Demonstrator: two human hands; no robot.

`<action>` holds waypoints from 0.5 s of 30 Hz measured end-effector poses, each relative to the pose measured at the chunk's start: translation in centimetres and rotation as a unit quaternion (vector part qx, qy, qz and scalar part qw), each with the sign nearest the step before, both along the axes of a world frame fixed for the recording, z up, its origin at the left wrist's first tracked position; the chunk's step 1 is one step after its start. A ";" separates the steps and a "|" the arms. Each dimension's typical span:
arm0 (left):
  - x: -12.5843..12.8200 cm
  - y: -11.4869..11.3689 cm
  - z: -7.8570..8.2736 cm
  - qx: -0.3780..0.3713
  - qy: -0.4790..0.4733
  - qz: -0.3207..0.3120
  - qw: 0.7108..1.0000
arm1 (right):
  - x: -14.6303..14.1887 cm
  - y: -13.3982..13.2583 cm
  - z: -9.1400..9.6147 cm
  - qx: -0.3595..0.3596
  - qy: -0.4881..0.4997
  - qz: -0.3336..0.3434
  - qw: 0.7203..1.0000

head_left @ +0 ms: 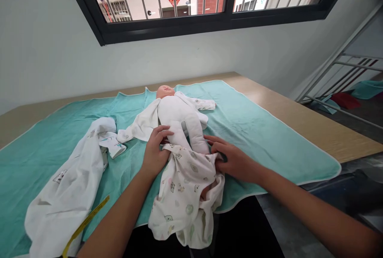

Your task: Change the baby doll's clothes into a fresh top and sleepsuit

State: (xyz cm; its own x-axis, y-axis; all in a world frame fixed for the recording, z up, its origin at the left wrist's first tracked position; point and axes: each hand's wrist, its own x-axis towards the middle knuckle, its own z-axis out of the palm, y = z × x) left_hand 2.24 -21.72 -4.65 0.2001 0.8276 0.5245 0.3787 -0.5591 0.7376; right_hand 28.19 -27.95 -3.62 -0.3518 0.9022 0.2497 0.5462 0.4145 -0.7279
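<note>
A baby doll [176, 110] with a white cloth body lies on its back, head away from me. Its lower legs go into printed baby pants [187, 180], which hang over the near edge of the table. My left hand [156, 148] is closed on the pants' upper edge at the left, its fingers against the doll's leg. At the right, my right hand [229, 157] grips the same edge beside the other leg. A white top [143, 124] is spread about the doll, one sleeve out to each side.
A turquoise blanket [254, 146] covers much of the wooden table [287, 120]. White baby clothing [72, 182] lies at the left, near a yellow strap [86, 222]. Behind the table stands a wall with a barred window [167, 30]; a metal frame [335, 64] is at the right.
</note>
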 end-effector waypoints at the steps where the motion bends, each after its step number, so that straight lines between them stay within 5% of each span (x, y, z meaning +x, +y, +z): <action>1: 0.0 0.0 0.0 -0.002 -0.010 0.001 1.000 | 0.2 0.9 0.1 -0.009 0.008 0.024 1.000; 10: -0.1 0.7 -0.3 -0.060 -0.094 0.027 0.993 | -0.7 8.8 1.1 0.034 -0.064 0.004 0.997; 15: 0.1 1.0 0.2 -0.143 -0.150 0.079 0.975 | -1.6 10.8 2.0 0.204 -0.122 0.052 0.970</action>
